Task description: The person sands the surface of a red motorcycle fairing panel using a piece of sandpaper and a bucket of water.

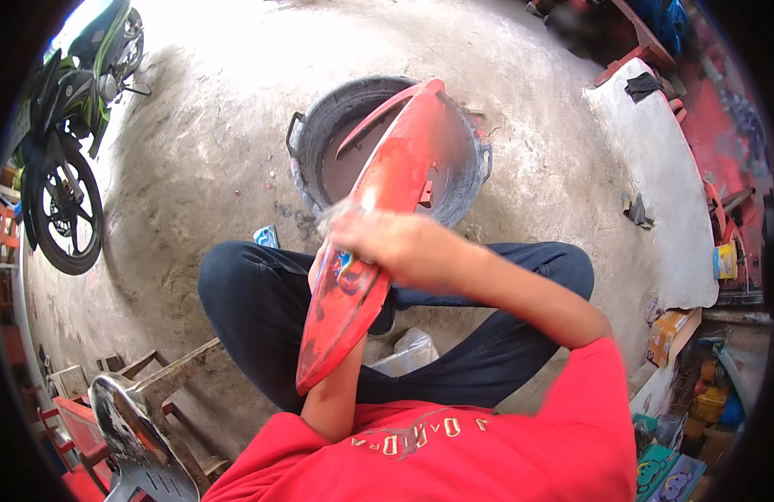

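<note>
A long, curved red motorcycle body panel (395, 171) slants from near my chest out over the tub, its paint worn in dark patches at the near end. My left hand (314, 269) supports it from beneath along its left edge; most of the fingers are hidden behind it. Across the panel's upper face lies my right hand (387, 240), fingers pressed down around a crumpled greyish scrap (335, 216), blurred by motion. The far tip of the panel reaches over a round dark tub (307, 171) holding murky brownish liquid.
A motorcycle (65, 201) stands at the left. Near my left knee is a small blue-and-white packet (266, 237). A worn wooden stool (178, 368) and a scuffed part (144, 443) are at lower left. Boxes (671, 335) and a pale slab (655, 184) line the right side.
</note>
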`<state>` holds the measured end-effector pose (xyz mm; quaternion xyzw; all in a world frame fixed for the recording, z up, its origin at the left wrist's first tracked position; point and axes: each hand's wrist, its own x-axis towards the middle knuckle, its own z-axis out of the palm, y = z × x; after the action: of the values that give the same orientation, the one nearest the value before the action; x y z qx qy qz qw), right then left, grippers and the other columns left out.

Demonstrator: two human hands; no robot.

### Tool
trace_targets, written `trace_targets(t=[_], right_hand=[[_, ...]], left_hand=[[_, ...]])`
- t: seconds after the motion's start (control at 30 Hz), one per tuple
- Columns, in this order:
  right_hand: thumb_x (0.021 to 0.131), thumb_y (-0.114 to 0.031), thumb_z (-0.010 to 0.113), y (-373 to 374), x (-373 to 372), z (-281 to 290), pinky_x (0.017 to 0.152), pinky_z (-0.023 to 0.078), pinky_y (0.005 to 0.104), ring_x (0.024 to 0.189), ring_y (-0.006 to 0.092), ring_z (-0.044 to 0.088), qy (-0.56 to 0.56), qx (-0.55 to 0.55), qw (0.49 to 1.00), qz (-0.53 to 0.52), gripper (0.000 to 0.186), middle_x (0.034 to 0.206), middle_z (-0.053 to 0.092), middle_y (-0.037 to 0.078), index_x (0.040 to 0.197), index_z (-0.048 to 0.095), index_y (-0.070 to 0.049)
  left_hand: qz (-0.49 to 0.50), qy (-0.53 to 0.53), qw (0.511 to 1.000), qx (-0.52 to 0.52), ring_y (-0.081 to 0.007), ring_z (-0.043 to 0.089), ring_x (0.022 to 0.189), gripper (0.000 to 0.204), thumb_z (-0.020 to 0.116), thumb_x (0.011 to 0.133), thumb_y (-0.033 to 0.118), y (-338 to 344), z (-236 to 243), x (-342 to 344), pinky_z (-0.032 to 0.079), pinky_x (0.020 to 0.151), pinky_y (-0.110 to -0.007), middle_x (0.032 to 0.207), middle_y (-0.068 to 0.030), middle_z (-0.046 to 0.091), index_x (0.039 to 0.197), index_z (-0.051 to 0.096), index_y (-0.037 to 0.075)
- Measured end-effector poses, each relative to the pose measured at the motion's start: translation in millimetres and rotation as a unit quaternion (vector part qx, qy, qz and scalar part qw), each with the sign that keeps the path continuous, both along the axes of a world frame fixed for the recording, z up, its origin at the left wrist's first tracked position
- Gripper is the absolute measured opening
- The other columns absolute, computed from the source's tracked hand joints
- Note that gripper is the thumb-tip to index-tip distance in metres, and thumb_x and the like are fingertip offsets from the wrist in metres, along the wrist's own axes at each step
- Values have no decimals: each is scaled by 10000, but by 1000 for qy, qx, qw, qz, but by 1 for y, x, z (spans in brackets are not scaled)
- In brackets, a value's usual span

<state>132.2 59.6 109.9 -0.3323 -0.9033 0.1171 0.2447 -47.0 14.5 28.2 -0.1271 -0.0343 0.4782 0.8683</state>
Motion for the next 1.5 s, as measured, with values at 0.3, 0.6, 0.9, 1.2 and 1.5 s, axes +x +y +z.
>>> trace_targets(t=[0.3, 0.6, 0.9, 1.2, 1.5], right_hand=[[963, -64, 567, -3, 3, -3, 1120, 505, 414, 1320, 321, 628, -38, 39, 999, 2, 444, 1405, 641, 216, 1401, 599, 2], [969, -100, 563, 6, 7, 1, 1135, 491, 413, 1297, 340, 641, -15, 15, 1000, -8, 425, 1365, 657, 240, 1370, 610, 31], [979, -80, 542, 28, 30, 2, 1150, 477, 428, 1326, 356, 617, -53, -63, 992, -97, 430, 1406, 635, 231, 1393, 588, 24], [915, -112, 620, 23, 23, 2, 1064, 547, 421, 1241, 358, 673, -16, -43, 996, -70, 425, 1308, 688, 236, 1314, 633, 35], [948, -90, 592, -4, -5, 0, 1130, 496, 438, 1303, 349, 635, -10, 43, 999, 18, 436, 1398, 643, 217, 1373, 604, 5]], left_hand=[[39, 42, 998, -33, -464, 655, 1191, 489, 476, 1082, 328, -4, -20, 0, 496, 1045, -660, 1361, -278, 646, 1398, 579, -30], [56, -17, 996, -69, -462, 660, 1181, 495, 465, 1086, 312, -8, 10, -3, 526, 1012, -629, 1352, -288, 642, 1403, 548, -58], [-21, -7, 999, 41, -402, 644, 1235, 481, 454, 1090, 290, -2, 0, -5, 492, 1104, -552, 1360, -278, 633, 1407, 550, -59], [39, 18, 998, 43, -434, 657, 1194, 490, 463, 1083, 320, -10, 9, -8, 515, 1057, -584, 1345, -280, 648, 1392, 561, -48], [97, -59, 994, -6, -416, 642, 1234, 474, 445, 1090, 292, -15, -35, -10, 508, 1069, -588, 1362, -290, 629, 1404, 557, -45]])
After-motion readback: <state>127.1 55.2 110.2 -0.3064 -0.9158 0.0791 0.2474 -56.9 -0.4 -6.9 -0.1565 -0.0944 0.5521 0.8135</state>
